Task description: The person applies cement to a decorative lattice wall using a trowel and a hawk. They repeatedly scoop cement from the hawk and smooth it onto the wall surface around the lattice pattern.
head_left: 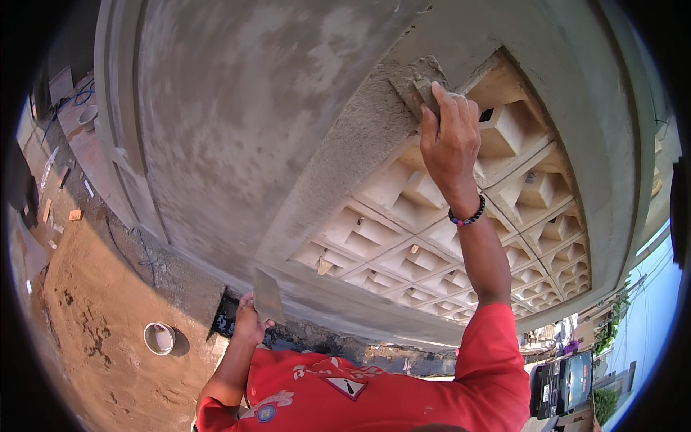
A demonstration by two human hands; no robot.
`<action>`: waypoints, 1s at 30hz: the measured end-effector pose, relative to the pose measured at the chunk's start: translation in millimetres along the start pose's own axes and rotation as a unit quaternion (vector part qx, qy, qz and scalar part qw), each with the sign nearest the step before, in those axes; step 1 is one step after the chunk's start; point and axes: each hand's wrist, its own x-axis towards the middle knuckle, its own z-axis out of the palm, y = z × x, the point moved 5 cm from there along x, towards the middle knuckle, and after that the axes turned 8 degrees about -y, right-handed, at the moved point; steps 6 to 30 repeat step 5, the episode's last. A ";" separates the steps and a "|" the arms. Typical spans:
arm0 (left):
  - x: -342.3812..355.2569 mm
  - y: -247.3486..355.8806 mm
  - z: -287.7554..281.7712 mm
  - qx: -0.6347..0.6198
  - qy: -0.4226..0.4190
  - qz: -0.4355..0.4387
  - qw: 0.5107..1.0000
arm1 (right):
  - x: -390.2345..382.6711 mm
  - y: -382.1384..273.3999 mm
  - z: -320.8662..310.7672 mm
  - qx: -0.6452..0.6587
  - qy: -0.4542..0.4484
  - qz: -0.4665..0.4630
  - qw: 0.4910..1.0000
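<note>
— So, what does the head view show up high?

— The right hand is raised against the wall, its grip folded over a mortar-caked trowel. The fingers are pressed together over the tool's back, and the blade lies flat on the grey plaster band just above the hand, at the top corner of the breeze-block screen.

— And the wrist?

— A dark bead bracelet circles it; the forearm runs down to a red shirt.

— The other hand?

— The left hand is low, near the chest, its grip pinching the lower edge of a flat grey plate, a hawk, which stands tilted upward from the fist. It sits well apart from the trowel, in front of the sill under the screen.

— What lies around?

— A broad rendered wall fills the left of the picture. Below is sandy ground with a white bucket on it, to the left of the low hand. Bits of rubble are scattered farther left. At the lower right edge, dark bins stand near a strip of street.
</note>
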 end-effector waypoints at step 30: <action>-6.6 7.0 -0.9 -0.004 -0.002 0.030 1.000 | -22.5 -28.0 13.4 0.074 -0.124 -0.069 0.987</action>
